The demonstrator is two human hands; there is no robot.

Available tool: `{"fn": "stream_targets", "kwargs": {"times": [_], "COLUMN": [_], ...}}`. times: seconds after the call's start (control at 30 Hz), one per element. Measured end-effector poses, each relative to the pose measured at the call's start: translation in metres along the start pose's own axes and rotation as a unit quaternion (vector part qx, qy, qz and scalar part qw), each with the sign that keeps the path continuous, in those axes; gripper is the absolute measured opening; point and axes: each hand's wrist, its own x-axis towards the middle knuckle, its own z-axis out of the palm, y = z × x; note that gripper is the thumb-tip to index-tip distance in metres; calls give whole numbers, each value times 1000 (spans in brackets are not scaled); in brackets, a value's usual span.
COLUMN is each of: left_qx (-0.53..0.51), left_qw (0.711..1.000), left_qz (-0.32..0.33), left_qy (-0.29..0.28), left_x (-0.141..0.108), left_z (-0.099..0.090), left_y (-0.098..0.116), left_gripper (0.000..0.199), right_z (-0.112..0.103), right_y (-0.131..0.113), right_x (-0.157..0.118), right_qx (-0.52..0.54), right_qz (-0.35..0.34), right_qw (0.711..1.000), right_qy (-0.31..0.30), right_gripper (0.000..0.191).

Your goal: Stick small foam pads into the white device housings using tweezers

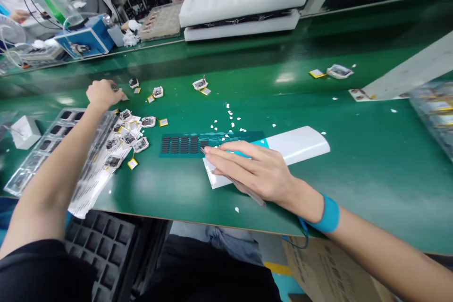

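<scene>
The green worktop (159,188) carries everything near the two hands. Far back on it there are white foam trays (244,4), one above the other. At the left lies a clear plastic tray (46,144) with dark squares in it, and beside it printed paper (88,193) with several small open devices (140,144) on and around it. These have thin wires to flat yellow-edged pieces (133,163); a careless sleeve or a pull could, I think, tear a wire.

In front of the person lies a blue strip (187,153) with rows of small black pieces (175,144). A white sheet (300,145) extends from its right side. The right hand (265,172) is above this sheet, its fingers closed on metal tweezers (249,191), with the tips at the last black pieces. If the tips press too hard or slip, they may bend a piece or drag its neighbour. The sheet's raised, curved end could also shift the strip if the forearm catches it.

The left hand (102,94) reaches far to the left, fingers bent at a small part (123,96). I cannot tell if it is gripped or only touched; a loose hold could drop it.

Smallest are the white bits (238,118), scattered beyond the strip and partly over it; one could stick under a black piece.
</scene>
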Motion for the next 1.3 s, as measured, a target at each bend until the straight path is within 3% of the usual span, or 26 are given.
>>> {"fn": "stream_targets", "kwargs": {"times": [0.1, 0.17, 0.37, 0.5, 0.73, 0.9, 1.13, 1.2, 1.3], "left_qx": [79, 113, 122, 103, 53, 42, 6, -15, -65], "left_qw": [992, 989, 990, 991, 987, 987, 987, 991, 995], "left_qz": [-17, -17, 10, -23, -109, -98, -93, -78, -40], "left_qy": [92, 98, -65, -77, -107, -121, -134, -112, -62], "left_x": [0, 1, 9, 15, 21, 6, 3, -9, -55], "left_z": [5, 16, 62, 70, 75, 84, 72, 76, 100], "left_y": [-3, 2, 25, 29, 36, 55, 80, 93, 123], "left_gripper": [56, 49, 49, 50, 35, 27, 23, 26, 24], "right_z": [-1, -1, -1, -1, 1, 2, 9, 9, 9], "right_y": [-1, -1, -1, 0, 0, 3, 7, 6, 4], "right_x": [1, 1, 1, 1, 0, -3, -8, -8, -7], "right_qx": [-6, -1, 4, -2, -1, -1, 26, 46, 44], "right_qz": [-3, -3, 0, -1, -10, 22, 47, 68, 115], "right_qw": [1000, 1000, 1000, 1000, 1000, 1000, 999, 997, 992], "right_qy": [7, 12, 6, 6, 16, -3, -4, 9, 25], "right_gripper": [13, 12, 13, 13, 15, 17, 18, 21, 31]}}
